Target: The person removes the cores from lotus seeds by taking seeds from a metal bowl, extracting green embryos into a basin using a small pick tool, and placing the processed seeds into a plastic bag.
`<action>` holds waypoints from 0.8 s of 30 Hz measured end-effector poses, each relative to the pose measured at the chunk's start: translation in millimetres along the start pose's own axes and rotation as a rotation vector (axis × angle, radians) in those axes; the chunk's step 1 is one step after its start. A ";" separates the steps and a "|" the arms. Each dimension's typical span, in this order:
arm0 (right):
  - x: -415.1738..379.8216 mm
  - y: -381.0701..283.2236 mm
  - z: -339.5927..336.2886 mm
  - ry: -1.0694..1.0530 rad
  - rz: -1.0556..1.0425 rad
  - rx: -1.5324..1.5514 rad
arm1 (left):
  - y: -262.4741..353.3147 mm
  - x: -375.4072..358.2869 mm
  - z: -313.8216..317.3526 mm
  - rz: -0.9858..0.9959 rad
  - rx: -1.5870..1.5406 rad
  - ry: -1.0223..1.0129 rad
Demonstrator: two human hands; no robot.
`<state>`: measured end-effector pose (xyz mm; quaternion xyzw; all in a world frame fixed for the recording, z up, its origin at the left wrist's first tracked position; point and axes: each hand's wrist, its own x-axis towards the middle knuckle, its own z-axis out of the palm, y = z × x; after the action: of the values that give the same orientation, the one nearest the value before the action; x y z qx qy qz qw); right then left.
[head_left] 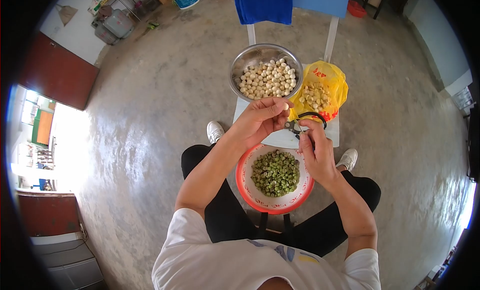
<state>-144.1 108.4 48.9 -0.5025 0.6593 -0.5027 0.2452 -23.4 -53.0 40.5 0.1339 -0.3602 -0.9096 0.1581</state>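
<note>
In my left hand, thumb and fingers pinch a pale, peeled lotus seed just past the steel bowl's near rim. My right hand is closed at the fingertips on a thin stick-like thing, too fine to make out well. A black-handled cutting tool lies behind the right fingers, partly hidden. Beyond the left hand, a steel bowl holds many cream-coloured lotus seeds. Below both hands, a red-rimmed white basin contains small green pieces that look like hulls.
A yellow plastic bag with pale yellowish pieces stands open right of the bowl. Bowl and bag rest on a white chair seat with a blue backrest, over which a blue cloth hangs. Gas cylinders stand far left.
</note>
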 end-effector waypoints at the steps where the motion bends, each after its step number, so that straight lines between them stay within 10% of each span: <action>1: 0.6 -1.2 1.3 0.005 -0.078 -0.006 | 1.9 -2.1 2.1 -0.021 -0.004 0.004; 9: -1.2 1.0 -0.1 -0.153 -0.374 -0.161 | -1.2 -7.5 8.6 -0.020 -0.051 0.022; 24: 2.8 -2.4 6.1 -0.021 -0.009 0.025 | -16.9 -8.8 13.0 -0.061 -0.135 0.090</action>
<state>-139.2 103.4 49.3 -0.5074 0.6481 -0.5068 0.2562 -23.2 -30.0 39.0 0.1745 -0.2863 -0.9293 0.1550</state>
